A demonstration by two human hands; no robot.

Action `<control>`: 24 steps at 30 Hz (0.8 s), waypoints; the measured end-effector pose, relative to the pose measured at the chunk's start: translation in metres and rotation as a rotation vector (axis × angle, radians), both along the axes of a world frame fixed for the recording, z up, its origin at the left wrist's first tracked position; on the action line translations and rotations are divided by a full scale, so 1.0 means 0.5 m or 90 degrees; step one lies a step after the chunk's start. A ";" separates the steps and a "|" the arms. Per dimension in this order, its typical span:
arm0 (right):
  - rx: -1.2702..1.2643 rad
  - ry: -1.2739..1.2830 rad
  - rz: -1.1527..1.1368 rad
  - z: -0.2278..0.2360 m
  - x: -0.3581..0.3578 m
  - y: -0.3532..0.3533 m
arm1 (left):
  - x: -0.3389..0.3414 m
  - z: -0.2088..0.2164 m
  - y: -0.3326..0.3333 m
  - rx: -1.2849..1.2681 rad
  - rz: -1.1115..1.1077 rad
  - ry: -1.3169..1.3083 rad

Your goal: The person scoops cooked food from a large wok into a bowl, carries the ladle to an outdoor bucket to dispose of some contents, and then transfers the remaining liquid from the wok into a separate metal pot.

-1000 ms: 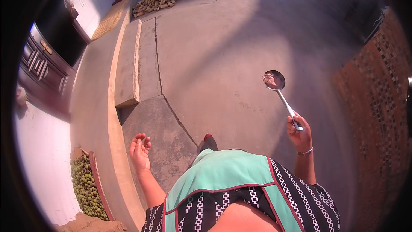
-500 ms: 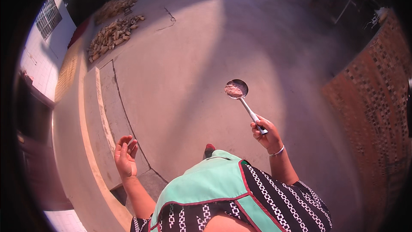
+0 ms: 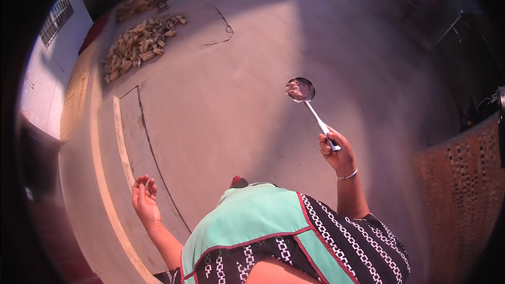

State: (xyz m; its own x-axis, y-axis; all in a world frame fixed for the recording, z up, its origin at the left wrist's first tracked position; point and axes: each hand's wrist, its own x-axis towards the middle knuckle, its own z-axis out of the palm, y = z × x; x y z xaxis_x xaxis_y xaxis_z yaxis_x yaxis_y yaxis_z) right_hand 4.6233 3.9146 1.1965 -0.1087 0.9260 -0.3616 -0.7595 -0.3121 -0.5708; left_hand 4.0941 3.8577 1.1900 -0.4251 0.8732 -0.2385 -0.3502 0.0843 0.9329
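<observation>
Head view: looks down on a sunlit concrete yard (image 3: 236,105), with 2 bare arms reaching forward from the lower edge.
Ladle: the metal ladle (image 3: 315,117) is held out at the right of the apron, above the ground, its round bowl pointing away from the body and a little to the left.
Ladle's load: lumpy pinkish-brown stuff (image 3: 299,90) lies in the bowl, filling much of it.
Right hand: the right hand (image 3: 339,150) is clamped on the end of the handle, fingers wrapped round it and thumb laid along the top.
Wrist: 1 pale bracelet (image 3: 347,175) circles the right wrist.
Left hand: the left hand (image 3: 146,200) is raised in the air, fingers loosely bent and a little apart, well away from the ladle; beyond it, lower down, runs the edge of a step (image 3: 122,139).
Clothes: a green apron (image 3: 247,213) with dark red trim over a black shirt (image 3: 347,231) with white chain-like patterns.
Shoe: the tip of 1 dark and red shoe (image 3: 238,182) shows past the apron.
Corn: 2 piles at the upper left, a nearer pile of pale cobs (image 3: 139,44) and a farther pile (image 3: 143,1) behind it.
Right side: brickwork (image 3: 463,184), reddish and blurred toward the rim.
Upper left: a barred window (image 3: 56,19) in a white wall (image 3: 44,81).
</observation>
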 end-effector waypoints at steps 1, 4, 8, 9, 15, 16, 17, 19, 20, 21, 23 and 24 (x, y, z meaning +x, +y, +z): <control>-0.006 0.004 -0.003 -0.012 -0.001 0.010 | 0.003 0.008 0.030 -0.002 0.001 0.001; -0.026 0.004 -0.014 -0.033 -0.012 0.044 | 0.030 0.032 0.125 0.027 -0.073 0.003; -0.027 -0.016 -0.025 -0.054 -0.035 0.079 | 0.039 0.046 0.224 0.057 -0.142 0.028; -0.018 -0.008 -0.024 -0.061 -0.030 0.088 | 0.052 0.049 0.244 0.065 -0.143 0.022; -0.038 -0.045 -0.017 -0.085 -0.057 0.175 | 0.050 -0.021 0.277 0.007 -0.099 -0.027; -0.042 -0.063 -0.005 -0.083 -0.044 0.194 | 0.058 -0.040 0.276 0.004 -0.100 -0.035; -0.051 -0.073 0.004 -0.082 -0.040 0.212 | 0.057 -0.048 0.275 0.005 -0.088 -0.033; -0.068 -0.095 0.026 -0.086 -0.037 0.243 | 0.037 -0.052 0.274 0.006 -0.060 -0.031; -0.073 -0.075 0.026 -0.092 -0.033 0.256 | 0.022 -0.054 0.271 0.018 -0.030 -0.027; -0.061 -0.064 0.029 -0.091 -0.027 0.273 | 0.014 -0.054 0.268 0.003 0.006 -0.013; -0.040 -0.033 0.037 -0.090 -0.026 0.303 | -0.009 -0.070 0.271 0.017 0.043 -0.025; -0.022 -0.011 0.049 -0.097 -0.017 0.322 | -0.011 -0.084 0.280 0.012 0.049 -0.028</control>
State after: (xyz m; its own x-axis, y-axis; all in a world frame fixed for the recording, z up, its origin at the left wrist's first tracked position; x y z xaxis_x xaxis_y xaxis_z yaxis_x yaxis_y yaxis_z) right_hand 4.6147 4.0755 1.1482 -0.1723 0.9018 -0.3963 -0.7226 -0.3892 -0.5713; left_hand 4.0886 3.9979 1.1482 -0.4805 0.8430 -0.2419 -0.3953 0.0380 0.9178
